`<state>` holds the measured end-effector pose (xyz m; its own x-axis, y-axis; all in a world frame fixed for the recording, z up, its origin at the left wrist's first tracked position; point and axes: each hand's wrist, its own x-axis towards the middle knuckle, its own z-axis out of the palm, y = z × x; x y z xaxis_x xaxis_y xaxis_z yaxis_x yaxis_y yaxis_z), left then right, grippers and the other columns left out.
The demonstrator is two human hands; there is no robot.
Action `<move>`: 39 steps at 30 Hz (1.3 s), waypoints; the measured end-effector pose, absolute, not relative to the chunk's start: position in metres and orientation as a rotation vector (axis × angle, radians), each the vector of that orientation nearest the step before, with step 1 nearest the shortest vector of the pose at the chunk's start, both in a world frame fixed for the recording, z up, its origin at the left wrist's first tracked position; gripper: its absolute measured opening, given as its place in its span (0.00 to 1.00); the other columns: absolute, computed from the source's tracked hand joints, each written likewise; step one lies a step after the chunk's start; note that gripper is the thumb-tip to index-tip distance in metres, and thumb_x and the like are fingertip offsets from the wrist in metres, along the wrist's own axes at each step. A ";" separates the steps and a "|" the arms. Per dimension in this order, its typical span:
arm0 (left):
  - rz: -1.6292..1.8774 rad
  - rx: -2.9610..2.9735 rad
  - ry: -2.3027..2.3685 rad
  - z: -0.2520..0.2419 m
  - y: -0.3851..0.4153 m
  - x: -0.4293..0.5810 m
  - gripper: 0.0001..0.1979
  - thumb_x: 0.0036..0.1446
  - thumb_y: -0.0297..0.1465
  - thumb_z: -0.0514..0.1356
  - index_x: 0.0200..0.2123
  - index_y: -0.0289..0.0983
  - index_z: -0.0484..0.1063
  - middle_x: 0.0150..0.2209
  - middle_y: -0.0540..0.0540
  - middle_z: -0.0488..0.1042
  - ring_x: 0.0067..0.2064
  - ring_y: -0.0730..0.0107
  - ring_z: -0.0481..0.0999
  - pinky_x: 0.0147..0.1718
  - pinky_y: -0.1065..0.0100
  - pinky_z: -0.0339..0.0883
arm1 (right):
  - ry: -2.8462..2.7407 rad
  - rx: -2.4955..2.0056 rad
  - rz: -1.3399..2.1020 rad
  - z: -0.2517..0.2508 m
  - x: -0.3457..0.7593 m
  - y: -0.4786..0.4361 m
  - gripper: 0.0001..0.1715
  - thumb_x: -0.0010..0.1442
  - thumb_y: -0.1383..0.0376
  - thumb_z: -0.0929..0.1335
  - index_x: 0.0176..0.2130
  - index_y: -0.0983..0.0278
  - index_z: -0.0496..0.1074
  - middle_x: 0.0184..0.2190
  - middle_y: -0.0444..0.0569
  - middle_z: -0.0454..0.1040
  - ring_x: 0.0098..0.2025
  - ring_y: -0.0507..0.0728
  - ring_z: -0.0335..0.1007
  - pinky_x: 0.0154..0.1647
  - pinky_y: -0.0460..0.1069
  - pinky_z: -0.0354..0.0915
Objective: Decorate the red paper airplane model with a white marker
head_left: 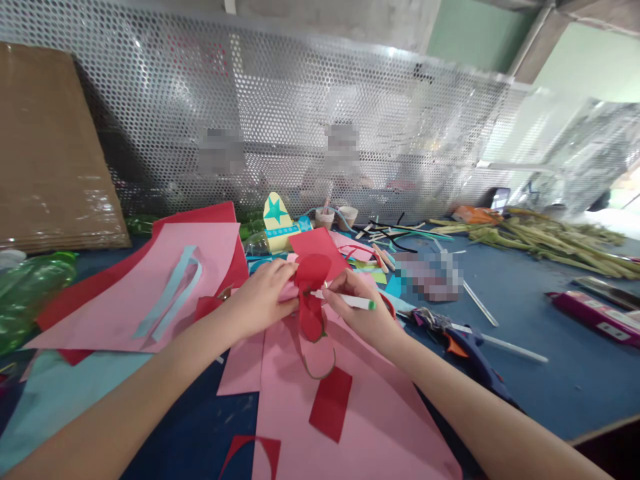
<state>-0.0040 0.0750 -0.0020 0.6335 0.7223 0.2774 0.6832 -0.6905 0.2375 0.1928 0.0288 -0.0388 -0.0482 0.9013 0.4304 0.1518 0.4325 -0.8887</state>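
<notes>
My left hand [263,297] pinches a curled red paper cut-out [311,293] at its left edge, fingers closed on it. My right hand [363,307] grips a white pen with a green end [350,301], its tip touching the red cut-out. Both hands hover over pink paper sheets [350,407] on the blue table [540,320]. A red paper rectangle [331,403] lies on the pink sheet just below the hands.
Large pink and red sheets with light-blue strips [173,293] lie at left. A green plastic bottle [30,287], brown cardboard [47,147], a blue glue gun [467,347], green stalks [550,240], a yellow star craft [277,220] and a perforated metal screen [300,120] surround the work.
</notes>
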 end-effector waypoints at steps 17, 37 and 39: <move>0.565 2.738 1.153 -0.003 0.076 -0.004 0.19 0.54 0.31 0.60 0.50 0.37 0.64 0.52 0.39 0.67 0.55 0.53 0.67 0.53 0.53 0.64 | -1.524 -0.990 0.787 -0.037 0.191 0.027 0.13 0.55 0.60 0.68 0.27 0.61 0.60 0.23 0.40 0.65 0.25 0.50 0.59 0.26 0.46 0.58; 0.576 2.740 1.151 -0.002 0.075 -0.003 0.18 0.54 0.30 0.59 0.49 0.37 0.64 0.51 0.39 0.68 0.55 0.54 0.67 0.52 0.53 0.64 | -1.493 -1.014 0.750 -0.039 0.193 0.031 0.12 0.55 0.62 0.67 0.26 0.61 0.59 0.21 0.39 0.61 0.23 0.49 0.55 0.25 0.46 0.55; 0.560 2.743 1.152 -0.001 0.074 -0.003 0.18 0.54 0.30 0.59 0.49 0.37 0.64 0.51 0.39 0.68 0.54 0.54 0.68 0.51 0.53 0.65 | -1.497 -1.023 0.741 -0.039 0.194 0.032 0.12 0.55 0.63 0.67 0.26 0.61 0.59 0.21 0.39 0.61 0.23 0.50 0.55 0.24 0.46 0.54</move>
